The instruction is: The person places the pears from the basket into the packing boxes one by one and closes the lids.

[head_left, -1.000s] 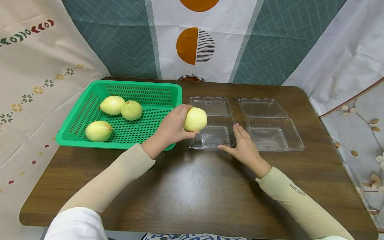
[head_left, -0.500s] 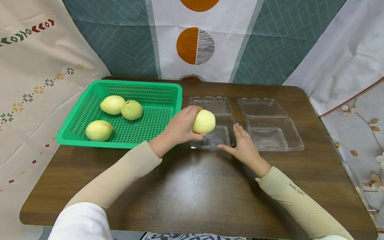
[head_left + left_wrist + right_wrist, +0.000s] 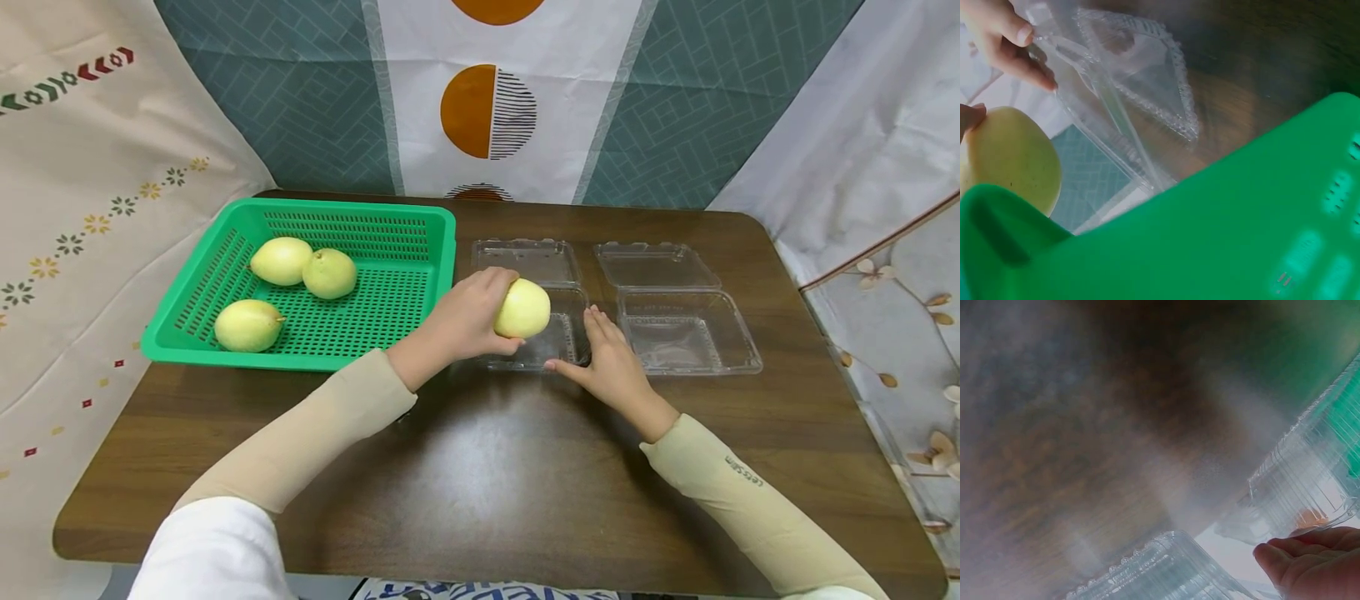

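My left hand [image 3: 463, 321] grips a pale yellow pear [image 3: 523, 309] from its left side, in the air above the left clear plastic clamshell box [image 3: 561, 327]. That box lies unfolded, with its lid [image 3: 528, 260] toward the back. Part of its base is hidden behind the pear and hand. With fingers straight and thumb spread, my right hand [image 3: 611, 371] rests against the box's right front side. The left wrist view shows the pear [image 3: 1016, 159] beyond the green rim of a basket; only a fingertip of the left hand appears there.
Left on the table stands a green perforated basket [image 3: 375, 364] with three pears [image 3: 248, 326] in it. A second unfolded clear box [image 3: 686, 333] lies to the right of my right hand. Patterned cloths hang behind the table and at both sides.
My left hand has carried the pear to the right and slightly nearer, from the left part of the box toward its middle. My right hand has stayed put.
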